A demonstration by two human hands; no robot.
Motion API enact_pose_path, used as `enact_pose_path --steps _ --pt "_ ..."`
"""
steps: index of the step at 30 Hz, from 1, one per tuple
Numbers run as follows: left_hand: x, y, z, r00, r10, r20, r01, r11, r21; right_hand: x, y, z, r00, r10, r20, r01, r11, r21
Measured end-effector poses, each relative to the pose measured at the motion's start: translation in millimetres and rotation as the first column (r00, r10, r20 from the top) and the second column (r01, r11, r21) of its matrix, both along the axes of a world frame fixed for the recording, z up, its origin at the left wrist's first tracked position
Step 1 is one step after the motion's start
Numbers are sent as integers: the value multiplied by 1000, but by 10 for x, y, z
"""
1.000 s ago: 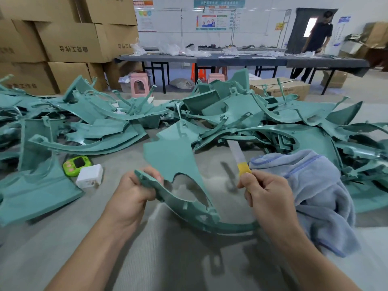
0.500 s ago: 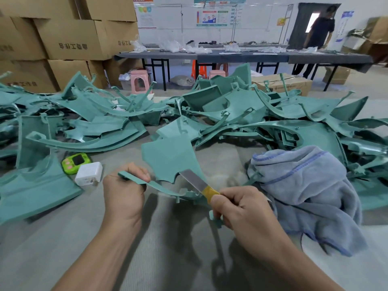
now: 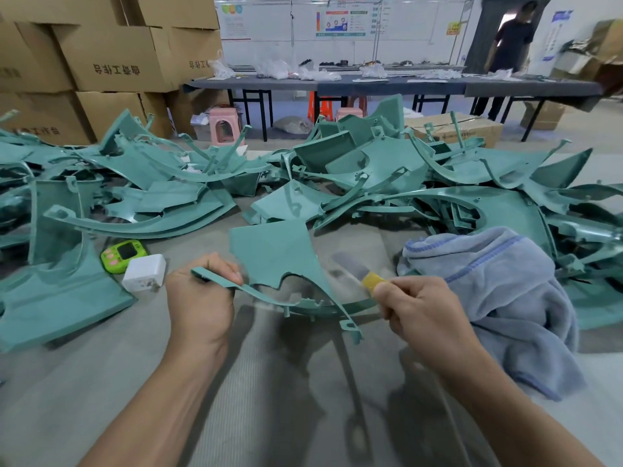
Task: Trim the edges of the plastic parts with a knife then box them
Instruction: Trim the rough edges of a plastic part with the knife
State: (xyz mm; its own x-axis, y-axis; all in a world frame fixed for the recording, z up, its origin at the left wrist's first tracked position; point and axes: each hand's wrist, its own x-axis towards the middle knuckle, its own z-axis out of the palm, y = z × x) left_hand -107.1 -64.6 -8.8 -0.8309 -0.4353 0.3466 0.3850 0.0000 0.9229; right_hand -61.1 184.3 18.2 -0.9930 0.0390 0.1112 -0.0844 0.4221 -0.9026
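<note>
Trimming was under way — the left hand (image 3: 202, 298) gripped the part (image 3: 276, 261); the right (image 3: 424, 311) held the knife (image 3: 365, 277), blade blurred; next, probably, another steady pass along its edge.

The plastic part (image 3: 279, 261) is sitting mid-worktop (image 3: 101, 382), between the left hand (image 3: 200, 298) and the right hand (image 3: 424, 311). A heap of parts (image 3: 387, 183) is lying behind it toward the far edge. A towel (image 3: 499, 291) is lying to its right; a timer (image 3: 123, 256) and a charger (image 3: 145, 273) are lying to its left, touching each other.
</note>
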Motion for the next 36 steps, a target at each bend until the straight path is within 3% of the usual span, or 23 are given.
enact_pose_path --steps 2,5,8,11,13,19,22,27,32,36 --pt "-5 -10 2 1000 0 10 0 1000 1 6 13 16 978 121 173 -79 969 -233" --pt "-7 -25 -4 1000 16 21 -15 999 -52 46 3 43 862 339 377 -108 849 -517" --pt "15 -11 4 1000 21 11 -20 994 -106 58 15 74 767 490 414 -63 700 -712" --pt "30 -7 16 1000 29 0 -29 990 -141 96 -95 79 779 493 387 10 608 -794" --pt "26 -14 15 1000 26 -12 -27 984 -175 101 -214 15 848 382 367 78 596 -799" --pt "5 -35 -18 998 23 67 -14 992 -126 20 -217 -13 956 64 287 127 790 -600" --pt "-15 -41 -25 997 -15 80 21 997 -78 -16 -88 51 980 -51 192 148 832 -534" --pt "-21 -74 -40 995 -94 35 97 990 -102 -126 85 210 983 -150 106 184 797 -575" --pt "-15 -92 -4 998 -61 24 65 980 -186 -535 -80 426 970 -148 191 234 776 -586" --pt "22 -132 -9 999 -43 26 48 967 -249 -1098 -387 520 963 -95 250 244 695 -676"
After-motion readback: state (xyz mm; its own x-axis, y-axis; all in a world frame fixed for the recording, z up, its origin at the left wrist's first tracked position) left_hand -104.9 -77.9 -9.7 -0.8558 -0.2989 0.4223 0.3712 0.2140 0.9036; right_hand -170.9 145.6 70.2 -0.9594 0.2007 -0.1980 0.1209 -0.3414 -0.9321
